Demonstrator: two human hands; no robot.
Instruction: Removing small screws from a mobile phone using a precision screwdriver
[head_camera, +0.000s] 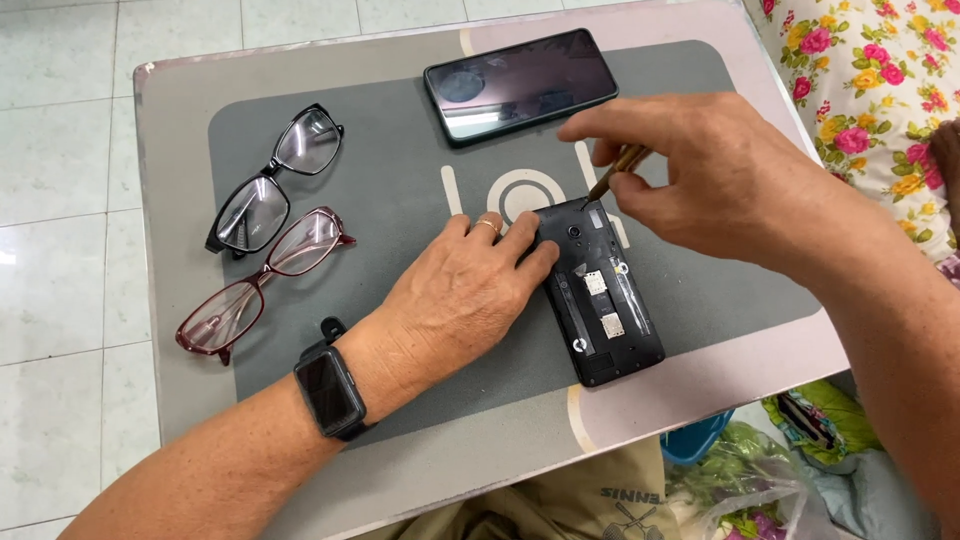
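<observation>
- Opened phone (603, 296): black, with small silver and gold slots.
- Second phone (520, 83): black glossy screen, dark green edge.
- Tool (617, 171): brownish gold.
- Upper glasses (272, 180): black frame.
- Lower glasses (262, 283): dark red frame.
- Mat (400, 200): dark grey with white ring and bars.
- Table (170, 130): grey top, pale pink corners.
- Watch (331, 390): black.
- Ring (488, 225): gold.
- Cloth (870, 90): cream with pink and yellow flowers, green leaves.
- Floor (60, 150): white tiles.

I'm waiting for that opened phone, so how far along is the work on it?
Done: the black phone with its back cover off lies open, card slots exposed. In hand: the left hand steadies it while the right hand puts a thin brown-handled tool to its top corner. Left: no back cover is in view.
</observation>
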